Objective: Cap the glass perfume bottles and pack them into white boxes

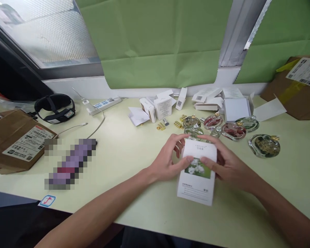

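Observation:
A white printed carton (196,187) with a picture of white flowers is held between both hands, over the front part of the table. My left hand (169,156) grips its left side, thumb on the printed face. From the right, my right hand (226,162) is closed round the other edge, its thumb also on the face. Just beyond the hands lie several round glass bottles, among them a red one (234,131) and a dark gold-flecked one (264,146). Small gold caps (161,126) and a silver cap (165,122) lie left of them.
White boxes (163,106) and opened cartons (236,108) stand along the back edge. Brown cardboard boxes sit at the left (23,141) and right (294,89). A black headset (54,108), a power strip (105,105) with cables and a blurred purple object (72,163) occupy the left side.

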Motion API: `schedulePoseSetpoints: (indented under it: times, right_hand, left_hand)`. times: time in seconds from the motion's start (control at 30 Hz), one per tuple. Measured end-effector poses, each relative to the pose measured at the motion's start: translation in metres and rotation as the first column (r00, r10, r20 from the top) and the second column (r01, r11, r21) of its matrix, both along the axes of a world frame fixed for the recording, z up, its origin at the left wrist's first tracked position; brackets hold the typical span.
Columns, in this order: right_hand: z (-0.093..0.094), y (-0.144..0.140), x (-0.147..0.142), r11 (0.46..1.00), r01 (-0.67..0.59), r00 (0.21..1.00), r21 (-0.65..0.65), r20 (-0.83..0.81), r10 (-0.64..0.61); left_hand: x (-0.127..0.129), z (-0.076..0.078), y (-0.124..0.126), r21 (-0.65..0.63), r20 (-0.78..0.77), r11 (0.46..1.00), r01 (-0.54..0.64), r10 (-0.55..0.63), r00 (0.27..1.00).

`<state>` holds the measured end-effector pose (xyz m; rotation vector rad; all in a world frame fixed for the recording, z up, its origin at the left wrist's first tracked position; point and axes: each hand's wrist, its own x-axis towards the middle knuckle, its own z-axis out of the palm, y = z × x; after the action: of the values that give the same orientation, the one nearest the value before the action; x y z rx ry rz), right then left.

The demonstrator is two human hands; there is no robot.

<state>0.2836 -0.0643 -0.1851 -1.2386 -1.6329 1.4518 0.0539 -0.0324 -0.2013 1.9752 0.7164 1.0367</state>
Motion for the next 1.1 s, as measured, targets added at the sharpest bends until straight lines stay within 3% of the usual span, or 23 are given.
schedulePoseSetpoints:
  times: [0.13,0.2,0.27,0.37,0.47,0.53,0.77,0.93,1.0,1.1]
  right_hand:
    - [-0.005,0.0,-0.01,0.999,-0.033,0.999,-0.04,0.015,0.034]
    - [-0.002,0.001,-0.007,0.999,0.023,1.0,0.044,0.008,-0.023]
    - [0.004,0.003,0.0,0.966,0.155,0.988,0.209,-0.051,-0.147]
    - [0.013,0.01,0.011,0.794,0.445,0.894,0.413,-0.257,-0.367]
    - [0.017,0.018,0.019,0.628,0.649,0.76,0.429,-0.402,-0.511]
    - [0.016,0.022,0.022,0.575,0.694,0.72,0.433,-0.434,-0.543]
    - [0.013,0.022,0.023,0.57,0.645,0.761,0.509,-0.357,-0.542]
    - [0.011,0.024,0.024,0.536,0.649,0.752,0.54,-0.35,-0.559]
    - [0.011,0.026,0.025,0.523,0.659,0.743,0.541,-0.36,-0.564]
    - [0.012,0.028,0.028,0.508,0.681,0.725,0.528,-0.387,-0.57]
  left_hand:
    - [-0.005,0.003,0.005,-0.218,-0.051,0.976,-0.025,0.014,0.999]
    - [-0.007,0.002,0.009,-0.268,-0.019,0.963,-0.032,0.028,0.999]
    - [-0.01,-0.001,0.013,-0.3,0.028,0.953,-0.037,0.048,0.998]
    - [-0.012,-0.004,0.018,-0.36,0.092,0.932,-0.038,0.077,0.993]
    - [-0.012,-0.005,0.021,-0.42,0.156,0.907,-0.037,0.112,0.981]
    - [-0.012,-0.005,0.022,-0.45,0.2,0.893,-0.036,0.14,0.97]
    - [-0.011,0.001,0.023,-0.462,0.274,0.886,-0.043,0.189,0.943]
    - [-0.011,0.002,0.023,-0.456,0.261,0.889,-0.052,0.189,0.947]
    - [-0.011,0.004,0.023,-0.456,0.219,0.884,-0.099,0.219,0.951]
    - [-0.011,0.008,0.024,-0.498,0.013,0.832,-0.245,0.289,0.957]
